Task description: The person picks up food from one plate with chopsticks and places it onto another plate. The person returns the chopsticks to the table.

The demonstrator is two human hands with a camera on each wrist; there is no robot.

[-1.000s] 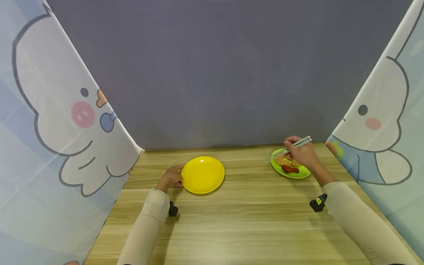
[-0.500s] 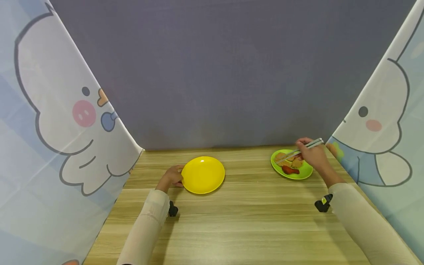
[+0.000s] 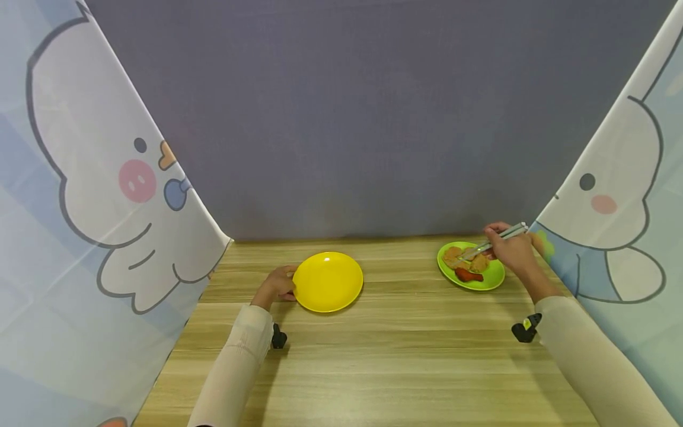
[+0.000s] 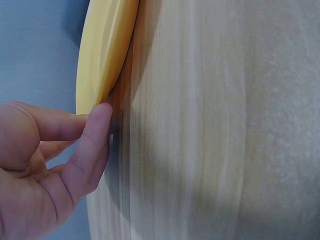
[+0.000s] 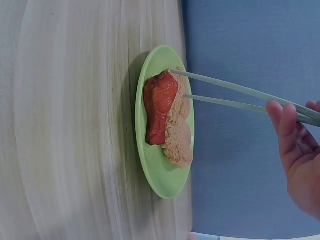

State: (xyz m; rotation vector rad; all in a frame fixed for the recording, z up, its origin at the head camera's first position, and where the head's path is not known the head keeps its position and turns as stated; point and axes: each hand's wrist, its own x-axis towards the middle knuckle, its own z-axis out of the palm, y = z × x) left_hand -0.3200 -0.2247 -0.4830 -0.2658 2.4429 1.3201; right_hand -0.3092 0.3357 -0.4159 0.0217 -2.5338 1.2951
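Note:
My left hand (image 3: 276,284) pinches the left rim of a yellow plate (image 3: 327,281); in the left wrist view its thumb and fingers meet at the plate's edge. At the right, a green plate (image 3: 494,282) carries a reddish-brown drumstick (image 5: 161,102) and several tan, breaded-looking pieces (image 5: 178,141). Above its right side, my right hand (image 3: 516,254) holds a pair of pale chopsticks (image 5: 232,91). Their tips are spread apart at the breaded pieces, behind the drumstick; whether they touch the food I cannot tell.
Both plates rest on a wood-grain table (image 3: 395,356). Behind it rises a grey cloth wall (image 3: 373,130). Cartoon-printed sheets stand along the left and right sides, the right one close to my right arm.
My right hand has shifted right and slightly toward me, taking the chopstick tips from the green plate's left edge to over the food. The left hand and yellow plate stay put.

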